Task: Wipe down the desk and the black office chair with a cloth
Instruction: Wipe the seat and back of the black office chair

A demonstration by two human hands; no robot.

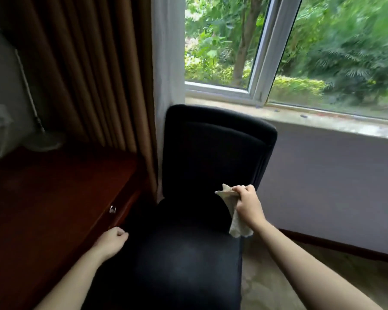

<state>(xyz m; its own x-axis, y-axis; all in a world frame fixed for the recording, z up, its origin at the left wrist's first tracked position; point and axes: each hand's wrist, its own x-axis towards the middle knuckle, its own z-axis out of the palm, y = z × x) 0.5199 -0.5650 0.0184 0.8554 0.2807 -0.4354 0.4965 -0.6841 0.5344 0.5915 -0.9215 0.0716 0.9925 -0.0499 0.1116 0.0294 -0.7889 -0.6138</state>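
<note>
Right hand (248,205) pinches a pale beige cloth (237,223), with fingers and thumb curled tight round its bunched top. One corner of the cloth sticks up to the left of the knuckles and the rest hangs down below the wrist. The cloth sits at the lower right side of the backrest of the black office chair (211,157), near where back meets seat; its hanging end falls over the right edge of the seat. I cannot tell whether the cloth actually touches the fabric. The chair stands upright, backrest toward the window, seat toward the camera, just beside the desk. The desk (43,198) is dark reddish wood, on the left, with a small metal drawer knob (112,209) on its front edge. Left hand (111,242) is low at the desk's front edge, in the dark gap between desk and chair seat, with fingers curled in. I cannot tell whether it grips anything, as it is too dark there. Both forearms are bare. On the far part of the desk is a lamp base (44,142), blurred. A brown pleated curtain (87,74) hangs behind the desk, with a white sheer curtain (166,63) next to it, touching the chair's back corner. The white-framed window (262,52) shows green trees outside. The stone sill (323,121) runs behind the chair top, with a pale wall (334,180) below it. Beige carpet (278,276) lies to the right of the chair.
</note>
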